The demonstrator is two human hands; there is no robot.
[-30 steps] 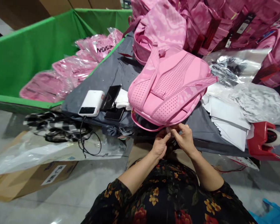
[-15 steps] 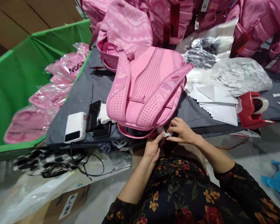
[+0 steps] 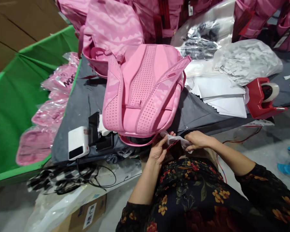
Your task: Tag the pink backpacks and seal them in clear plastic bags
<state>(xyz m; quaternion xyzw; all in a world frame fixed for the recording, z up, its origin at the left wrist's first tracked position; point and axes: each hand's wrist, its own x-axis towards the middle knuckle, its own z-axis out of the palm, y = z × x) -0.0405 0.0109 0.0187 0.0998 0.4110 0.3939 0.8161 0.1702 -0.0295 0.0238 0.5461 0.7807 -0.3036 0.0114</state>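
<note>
A pink backpack (image 3: 145, 90) lies straps-up on the grey-covered table (image 3: 82, 106), its handle loop hanging over the near edge. Just below that edge my left hand (image 3: 159, 149) pinches one end of a small clear plastic wrapper (image 3: 175, 139). My right hand (image 3: 198, 140) grips the wrapper's other end, fingers closed. A dark red item sits between the hands, mostly hidden.
A white power bank (image 3: 78, 147) and a black phone (image 3: 94, 127) lie left of the backpack. White paper sheets (image 3: 222, 96), a red tape dispenser (image 3: 263, 96) and crumpled plastic bags (image 3: 246, 59) sit to the right. A green bin (image 3: 16, 106) holds bagged pink backpacks. More pink bags are piled behind.
The view has swung right and closer. My hands have drawn apart, stretching the clear wrapper between them; my right hand has moved rightward.
</note>
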